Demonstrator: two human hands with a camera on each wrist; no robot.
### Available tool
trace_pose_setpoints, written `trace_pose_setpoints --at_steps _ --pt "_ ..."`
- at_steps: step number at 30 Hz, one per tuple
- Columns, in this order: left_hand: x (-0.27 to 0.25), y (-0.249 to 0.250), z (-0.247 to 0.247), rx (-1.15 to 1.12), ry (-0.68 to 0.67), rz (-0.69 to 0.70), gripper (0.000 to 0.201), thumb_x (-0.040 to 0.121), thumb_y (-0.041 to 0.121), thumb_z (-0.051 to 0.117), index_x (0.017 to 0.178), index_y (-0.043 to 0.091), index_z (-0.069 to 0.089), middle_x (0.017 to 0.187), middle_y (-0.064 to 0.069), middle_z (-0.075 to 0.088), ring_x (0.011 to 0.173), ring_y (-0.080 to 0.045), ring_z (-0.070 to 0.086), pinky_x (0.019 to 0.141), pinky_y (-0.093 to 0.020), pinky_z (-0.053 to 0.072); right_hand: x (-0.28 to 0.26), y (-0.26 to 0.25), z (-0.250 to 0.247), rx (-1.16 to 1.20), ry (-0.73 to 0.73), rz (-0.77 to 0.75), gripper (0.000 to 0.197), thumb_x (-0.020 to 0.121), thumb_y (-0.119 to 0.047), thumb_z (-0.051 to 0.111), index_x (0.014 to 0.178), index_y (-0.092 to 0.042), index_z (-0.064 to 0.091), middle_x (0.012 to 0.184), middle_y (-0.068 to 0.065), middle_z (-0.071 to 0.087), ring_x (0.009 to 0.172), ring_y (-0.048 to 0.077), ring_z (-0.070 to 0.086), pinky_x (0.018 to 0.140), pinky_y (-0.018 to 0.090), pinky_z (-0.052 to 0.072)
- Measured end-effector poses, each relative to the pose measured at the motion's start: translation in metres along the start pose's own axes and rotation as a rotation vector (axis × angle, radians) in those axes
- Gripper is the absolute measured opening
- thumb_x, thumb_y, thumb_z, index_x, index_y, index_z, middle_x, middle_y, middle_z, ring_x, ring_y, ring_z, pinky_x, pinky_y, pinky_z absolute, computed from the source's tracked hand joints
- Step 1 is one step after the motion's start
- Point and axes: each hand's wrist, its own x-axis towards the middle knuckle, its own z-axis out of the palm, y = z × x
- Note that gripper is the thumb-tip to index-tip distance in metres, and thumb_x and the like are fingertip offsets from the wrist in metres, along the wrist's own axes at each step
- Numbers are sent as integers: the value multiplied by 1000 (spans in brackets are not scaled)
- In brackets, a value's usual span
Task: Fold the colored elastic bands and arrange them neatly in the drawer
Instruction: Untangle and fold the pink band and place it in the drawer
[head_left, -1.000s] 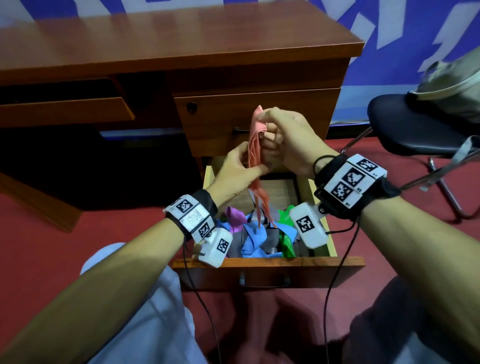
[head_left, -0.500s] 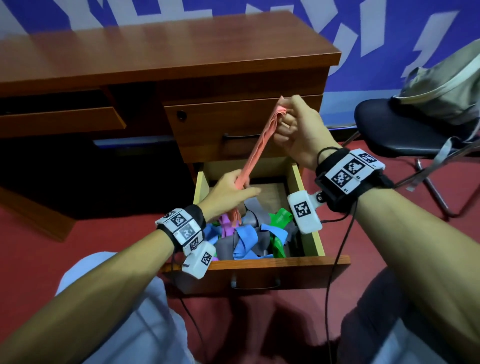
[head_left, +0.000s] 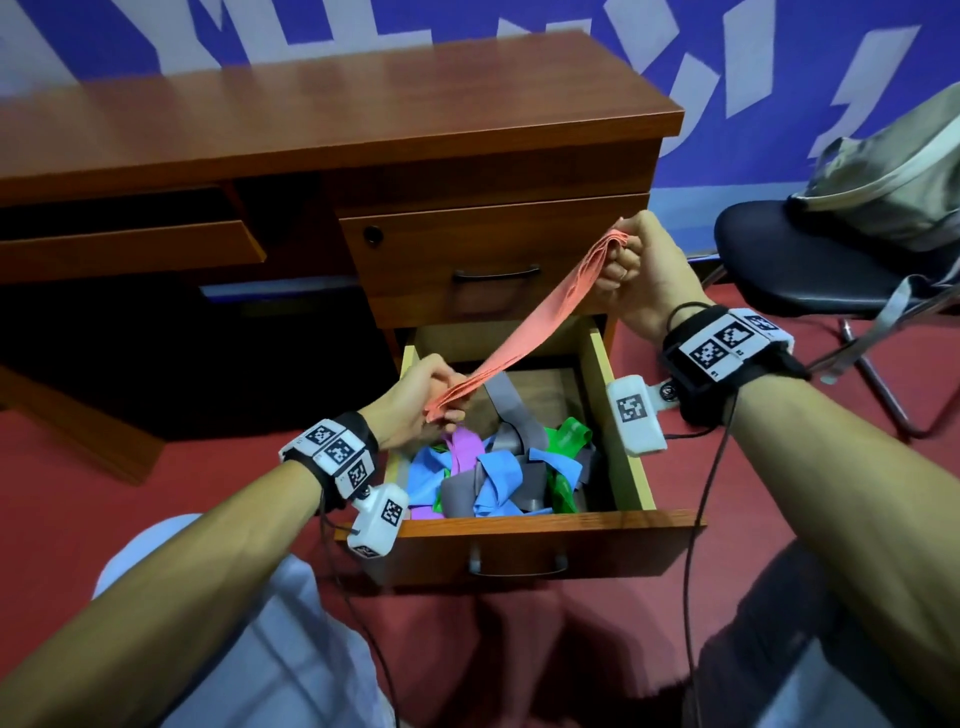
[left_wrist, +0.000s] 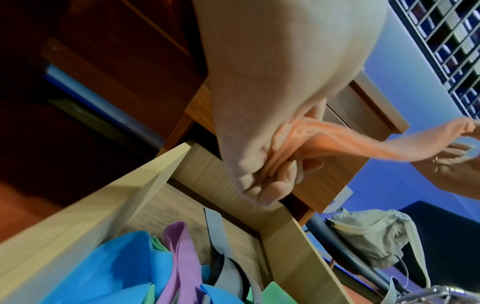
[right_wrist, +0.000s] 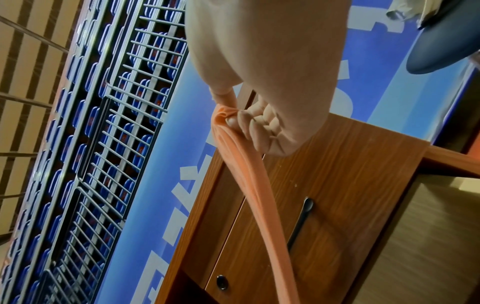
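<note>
Above the open drawer (head_left: 618, 415), both hands stretch the orange band (head_left: 524, 338) taut.

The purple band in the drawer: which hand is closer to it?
Left. The left hand holds the orange band just above the purple band; the right hand is raised by the closed upper drawer.

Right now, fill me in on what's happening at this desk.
A person holds an orange elastic band stretched between both hands above the open drawer. The right hand grips the upper end and the left hand grips the lower end. Blue, purple, grey and green bands lie in an unfolded tangle in the drawer.
</note>
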Motion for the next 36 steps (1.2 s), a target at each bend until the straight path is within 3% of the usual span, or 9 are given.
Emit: trace_pose_setpoints --at_steps 3,8,13,23,27,29,32,34,36 --pt "-3 0 -1 1 44 26 14 83 13 48 94 6 53 77 -10 46 56 -15 43 45 -22 41 1 -1 -1 3 22 -6 25 88 -19 55 65 -21 44 46 -9 38 43 7 31 47 21 26" --pt "3 -2 -11 -125 183 -27 14 95 1 58 107 -2 64 100 -15 69 70 -17 68 54 -21 54 4 -4 -4 -5 32 -18 22 88 -20 56 68 -19 46 50 -8 40 44 6 34 47 19 30" --pt "3 2 -19 -172 288 -67 15 92 -2 68 107 -2 67 94 -13 71 74 -14 63 59 -18 49 7 -3 -6 -10 60 -31 20 88 -21 55 69 -19 48 47 -9 41 41 6 36 45 20 32" --pt "-6 15 -17 -316 334 -29 23 91 -3 64 114 2 63 96 -15 72 70 -17 64 58 -19 49 12 1 -10 -29 103 -42 19 86 -21 56 70 -19 47 47 -9 40 40 6 36 45 20 33" --pt "-9 17 -19 -346 336 -24 6 86 2 59 88 7 57 103 -18 71 79 -22 62 59 -24 50 15 0 -13 -9 97 -47 21 85 -20 56 67 -19 46 46 -9 39 40 6 35 44 20 32" --pt "-9 17 -19 -357 345 -21 10 86 3 57 80 8 52 106 -20 72 82 -24 63 62 -26 50 14 0 -13 -6 100 -45 23 86 -20 56 65 -20 45 46 -9 38 40 6 33 45 20 32" --pt "-9 18 -15 -336 349 -25 17 89 -1 58 104 7 56 100 -18 73 71 -22 69 61 -25 54 14 0 -15 -14 101 -46 23 86 -20 55 65 -20 45 45 -9 37 40 6 33 45 20 31" --pt "-10 18 -12 -315 361 -30 25 91 -2 62 116 6 60 103 -18 73 76 -21 68 61 -23 56 14 0 -16 -49 99 -53 20 85 -21 55 67 -20 47 47 -9 38 41 6 35 46 21 32" --pt "-10 18 -10 -297 380 -32 25 91 -3 65 115 5 64 106 -18 73 82 -21 69 64 -22 57 13 1 -15 -152 95 -80 14 84 -22 56 71 -19 52 52 -7 42 44 8 39 47 22 34"
